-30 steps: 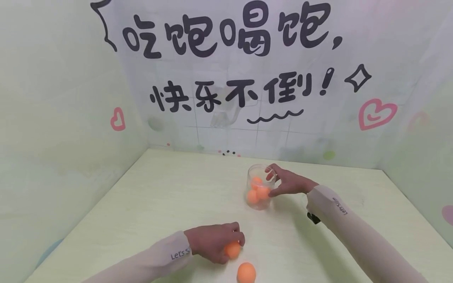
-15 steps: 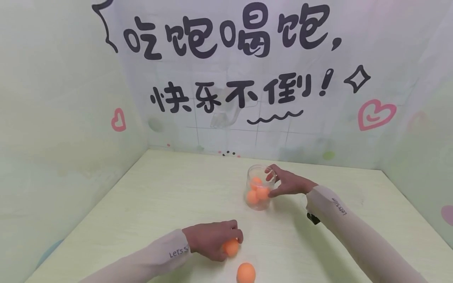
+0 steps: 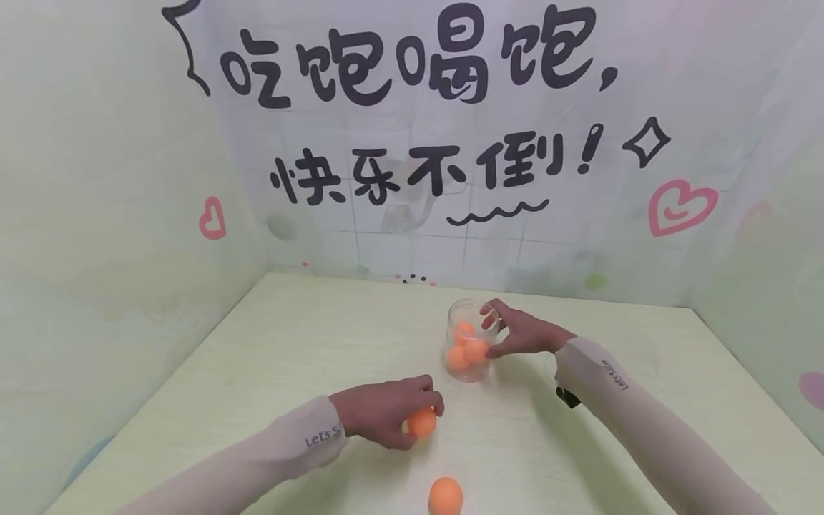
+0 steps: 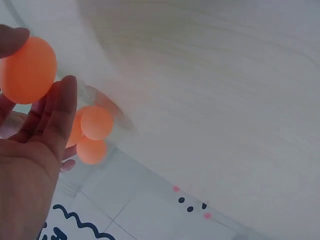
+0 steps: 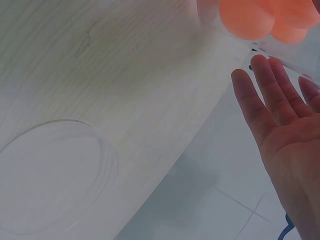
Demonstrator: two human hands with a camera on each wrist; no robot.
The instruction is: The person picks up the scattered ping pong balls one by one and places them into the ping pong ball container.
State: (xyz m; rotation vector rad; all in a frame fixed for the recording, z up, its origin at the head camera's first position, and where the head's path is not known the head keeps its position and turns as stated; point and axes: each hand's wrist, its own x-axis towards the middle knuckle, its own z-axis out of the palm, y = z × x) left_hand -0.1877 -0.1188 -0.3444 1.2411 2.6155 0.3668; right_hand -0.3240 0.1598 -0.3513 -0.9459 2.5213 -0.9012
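My left hand [image 3: 389,411] pinches an orange ping-pong ball [image 3: 422,423] between thumb and fingers, slightly above the table. The left wrist view shows that ball [image 4: 30,71] close up. A clear jar [image 3: 468,372] stands upright farther back, with three orange balls [image 3: 475,350] visible inside. My right hand [image 3: 524,330] holds the jar from its right side, the thumb low and fingers by the rim. One more loose ball [image 3: 445,496] lies on the table near the front edge of the head view.
A round transparent lid [image 5: 55,175] lies flat on the table in the right wrist view. The pale wood table [image 3: 309,336] is bounded by a printed curtain [image 3: 386,243] behind and at both sides.
My left hand has moved away from me toward the jar, carrying the pinched ball. The right hand, the jar and the loose ball have stayed in place.
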